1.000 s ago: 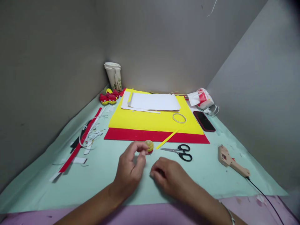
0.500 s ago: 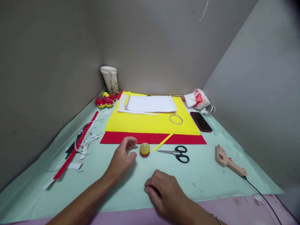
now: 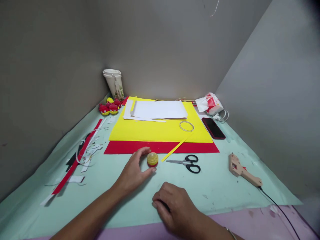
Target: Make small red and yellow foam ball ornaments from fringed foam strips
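Yellow-and-red dome [image 3: 152,159]: We find it sitting red base down on the pale green cloth [image 3: 207,186], within the curve of the left hand [image 3: 133,170], ahead of the right hand [image 3: 175,204].
Left hand: We see thumb and fingers spread apart around the dome's near-left side; whether skin meets dome, we cannot tell.
Right hand: We see it curled low over the cloth, apart from the left; its palm side is hidden, so we cannot tell whether it is closed or holds anything. A bracelet [image 3: 230,233] rings its wrist.
Scissors [image 3: 185,162]: We spot them beyond the right hand, black handles to the right, blades pointing toward the dome.
Yellow strip [image 3: 175,150]: We see it slanting away between dome and scissors, its far end on the sheets.
Sheets: Beyond both hands, we see a red sheet [image 3: 125,147] under a yellow sheet [image 3: 150,131], topped by white paper [image 3: 160,109] and a thin ring [image 3: 186,131].
Glue gun [image 3: 243,171]: We note it well right of the right hand, its cord trailing toward us.
Red strip [image 3: 77,159]: We see it among scraps, well left of the left hand.
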`<state>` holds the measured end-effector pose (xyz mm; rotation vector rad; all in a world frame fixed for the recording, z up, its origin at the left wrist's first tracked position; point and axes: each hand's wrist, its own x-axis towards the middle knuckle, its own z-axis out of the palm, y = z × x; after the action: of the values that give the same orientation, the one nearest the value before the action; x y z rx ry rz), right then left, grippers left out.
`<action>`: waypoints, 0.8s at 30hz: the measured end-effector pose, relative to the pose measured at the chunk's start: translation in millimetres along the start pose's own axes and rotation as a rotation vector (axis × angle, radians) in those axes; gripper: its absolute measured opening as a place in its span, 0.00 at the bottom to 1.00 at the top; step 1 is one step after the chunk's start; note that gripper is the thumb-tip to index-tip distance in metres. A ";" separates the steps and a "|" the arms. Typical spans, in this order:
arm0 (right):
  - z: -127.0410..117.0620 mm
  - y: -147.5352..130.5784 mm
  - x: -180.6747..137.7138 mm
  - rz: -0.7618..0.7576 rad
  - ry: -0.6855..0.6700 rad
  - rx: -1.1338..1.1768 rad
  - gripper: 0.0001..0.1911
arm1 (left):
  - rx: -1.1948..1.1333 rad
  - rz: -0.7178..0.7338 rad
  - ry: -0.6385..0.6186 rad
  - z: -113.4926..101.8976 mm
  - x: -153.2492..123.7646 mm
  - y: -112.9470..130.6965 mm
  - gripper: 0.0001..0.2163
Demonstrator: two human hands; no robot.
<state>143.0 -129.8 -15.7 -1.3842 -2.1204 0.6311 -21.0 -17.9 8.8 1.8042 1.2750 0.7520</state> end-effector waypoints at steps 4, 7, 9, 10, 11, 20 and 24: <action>-0.2 1.4 1.0 0.004 -0.008 -0.014 0.06 | 0.018 0.019 -0.008 1.7 1.6 -3.4 0.26; 0.5 2.3 1.4 0.000 -0.009 -0.012 0.05 | 0.025 0.029 -0.011 2.2 2.5 -5.2 0.26; 1.3 2.6 1.1 -0.002 -0.003 -0.014 0.05 | 0.024 0.021 -0.014 2.5 3.0 -5.5 0.26; 1.7 2.6 0.9 -0.003 -0.001 -0.015 0.05 | 0.024 0.016 -0.014 2.7 3.3 -5.5 0.26; 2.0 2.5 0.6 -0.004 0.001 -0.017 0.05 | 0.024 0.013 -0.016 2.9 3.6 -5.6 0.26; -0.2 1.1 0.5 -0.002 0.006 -0.007 0.05 | -0.044 0.014 -0.024 3.5 3.7 -7.8 0.24; -1.0 0.3 0.6 0.002 0.038 0.075 0.06 | -0.116 0.006 -0.020 1.7 1.9 -4.0 0.24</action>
<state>143.6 -129.1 -15.0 -1.3471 -2.0450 0.6721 -20.9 -15.8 4.5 1.7191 1.1896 0.7931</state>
